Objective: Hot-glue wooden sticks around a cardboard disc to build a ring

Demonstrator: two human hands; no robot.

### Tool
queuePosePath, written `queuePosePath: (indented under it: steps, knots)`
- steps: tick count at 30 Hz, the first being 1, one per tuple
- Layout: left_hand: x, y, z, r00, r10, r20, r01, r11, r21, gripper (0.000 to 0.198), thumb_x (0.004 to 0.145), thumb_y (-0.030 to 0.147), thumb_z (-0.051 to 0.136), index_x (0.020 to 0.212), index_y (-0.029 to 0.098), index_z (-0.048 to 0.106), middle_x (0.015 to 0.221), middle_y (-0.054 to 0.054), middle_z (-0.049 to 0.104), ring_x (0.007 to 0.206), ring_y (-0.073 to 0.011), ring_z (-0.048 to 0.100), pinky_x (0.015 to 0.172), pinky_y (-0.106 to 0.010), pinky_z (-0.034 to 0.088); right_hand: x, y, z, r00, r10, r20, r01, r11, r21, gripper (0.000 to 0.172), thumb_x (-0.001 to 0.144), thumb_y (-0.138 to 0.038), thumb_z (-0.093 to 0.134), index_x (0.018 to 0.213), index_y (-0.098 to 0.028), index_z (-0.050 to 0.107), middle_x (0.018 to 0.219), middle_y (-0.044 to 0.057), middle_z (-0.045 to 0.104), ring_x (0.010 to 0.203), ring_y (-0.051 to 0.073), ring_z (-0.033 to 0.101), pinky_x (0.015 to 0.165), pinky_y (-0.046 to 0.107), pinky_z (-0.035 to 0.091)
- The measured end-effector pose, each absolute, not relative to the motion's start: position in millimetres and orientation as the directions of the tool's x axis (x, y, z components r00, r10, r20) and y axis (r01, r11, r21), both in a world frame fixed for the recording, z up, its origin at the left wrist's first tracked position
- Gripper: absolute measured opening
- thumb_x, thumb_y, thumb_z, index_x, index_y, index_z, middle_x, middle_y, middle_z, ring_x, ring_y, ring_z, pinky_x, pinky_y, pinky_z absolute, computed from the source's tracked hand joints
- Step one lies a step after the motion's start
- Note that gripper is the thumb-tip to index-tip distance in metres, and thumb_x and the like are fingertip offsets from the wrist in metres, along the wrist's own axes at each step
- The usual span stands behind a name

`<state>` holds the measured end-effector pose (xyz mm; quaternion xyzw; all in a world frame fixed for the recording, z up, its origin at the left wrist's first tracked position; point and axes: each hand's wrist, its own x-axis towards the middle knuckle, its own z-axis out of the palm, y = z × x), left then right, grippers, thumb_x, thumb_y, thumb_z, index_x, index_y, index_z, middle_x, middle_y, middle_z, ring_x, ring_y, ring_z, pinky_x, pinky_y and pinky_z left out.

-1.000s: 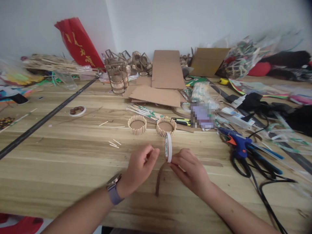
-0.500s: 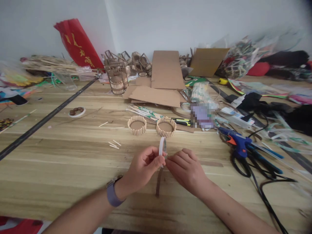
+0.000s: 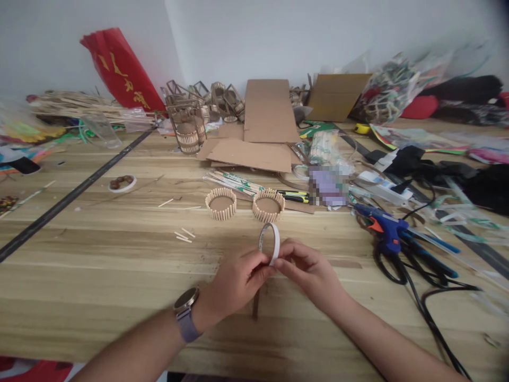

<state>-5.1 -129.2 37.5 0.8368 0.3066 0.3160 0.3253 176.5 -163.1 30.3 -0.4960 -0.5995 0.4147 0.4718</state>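
A narrow roll of white tape stands on edge above the table, its printed inner core facing left. My left hand pinches the bottom of the roll between thumb and fingers. From the other side, my right hand has its thumb and fingertips closed on the roll's lower right edge. Below the hands lies a brown strip, its upper part hidden by my left hand. Just beyond the roll sit two round trays walled with short wooden sticks, a left tray and a right tray.
On the right lies a blue glue gun with its black cable, beside blue-handled pliers. Cut sticks are scattered at left, near a white ring with brown beads. Cardboard sheets and finished stick baskets stand behind.
The tape roll has turned from nearly edge-on to showing its ring opening. My right hand has shifted its fingers onto the roll's edge, and my left wrist has rotated, showing the watch face.
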Motion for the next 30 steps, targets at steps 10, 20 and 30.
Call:
queuePosePath:
  steps: [10,20,30]
  knots:
    - [-8.1,-132.6,37.7,0.521,0.774,0.361,0.269,-0.550,0.791,0.011,0.094,0.028,0.052,0.092,0.019,0.058,0.084,-0.002,0.064,0.076,-0.0145,0.060,0.071,-0.025,0.047,175.2,-165.4,38.4,-0.135,0.896,0.423,0.519,0.428,-0.740,0.013,0.084,-0.021,0.060,0.071,-0.021,0.061,0.063,-0.001,0.056,0.059,0.012,0.053,0.055,0.024,0.043]
    - [-11.4,-130.7,38.4,0.465,0.833,0.300,0.278,-0.459,0.844,0.031,0.099,0.037,0.036,0.077,0.020,0.049,0.070,0.000,0.053,0.066,-0.0139,0.050,0.064,-0.026,0.041,175.4,-165.5,32.4,-0.275,0.713,0.645,0.657,0.629,-0.416,0.011,0.085,-0.012,0.058,0.087,-0.023,0.061,0.079,0.002,0.064,0.074,0.016,0.059,0.066,0.029,0.044]
    - [-10.8,-127.0,38.1,0.479,0.868,0.131,0.059,-0.180,0.982,0.035,0.092,0.051,0.052,0.084,0.018,0.059,0.066,0.003,0.050,0.058,-0.0099,0.044,0.053,-0.020,0.037,179.1,-165.5,32.3,-0.500,0.580,0.643,0.750,0.662,-0.014,0.013,0.088,-0.010,0.057,0.093,-0.020,0.062,0.087,0.004,0.071,0.081,0.017,0.057,0.078,0.033,0.038]
